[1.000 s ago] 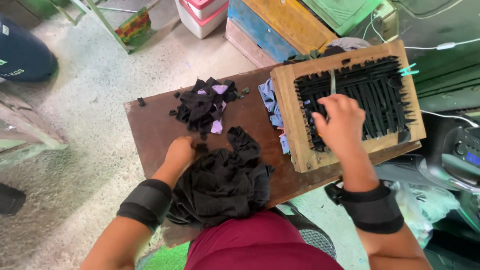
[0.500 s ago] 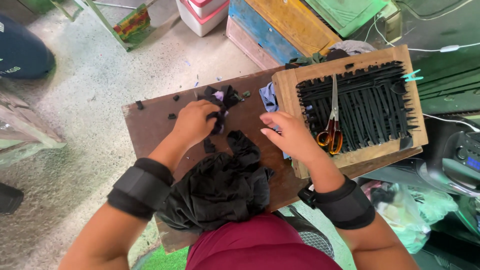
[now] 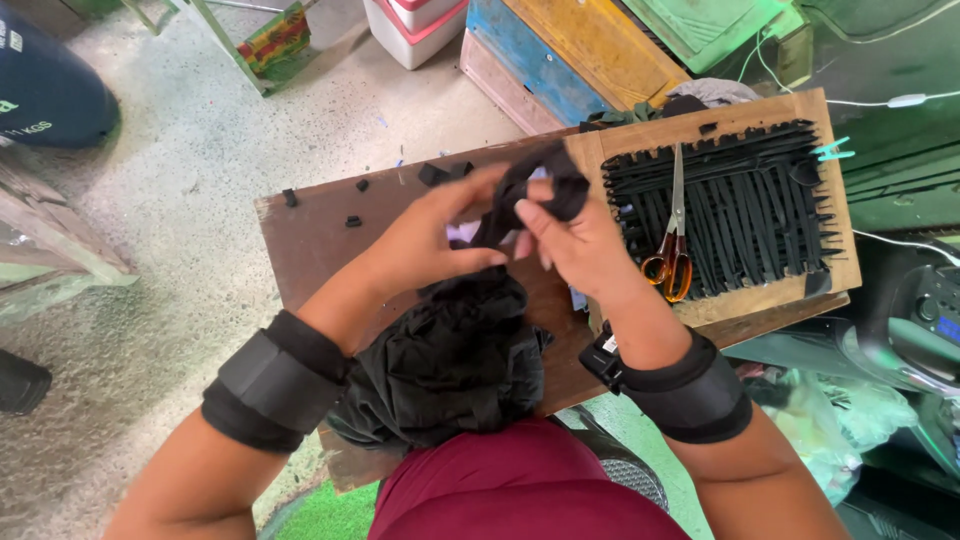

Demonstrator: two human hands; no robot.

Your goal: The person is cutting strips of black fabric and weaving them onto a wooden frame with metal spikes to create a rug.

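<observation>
Left hand: your left hand is pinching one end of a black fabric strip, thumb and fingers closed on it, above the middle of the brown wooden board.
Right hand: your right hand is gripping the other part of the same strip, fingers curled narrow around it, just beside the left hand.
What is changing: one second ago your right hand was lying on the wooden weaving frame and your left hand was down at the black cloth heap. Half a second ago the left hand was reaching into the small pile of black scraps. Now both hands are meeting over the board and are lifting one strip together.
What it means: I am judging that the picking is finished and you are now stretching or preparing this strip in the air; it is not touching the frame.
Scissors: the orange-handled scissors are lying on the black woven strips of the frame, free of your hands.
Scraps: some small black pieces are resting on the far edge of the board.
</observation>
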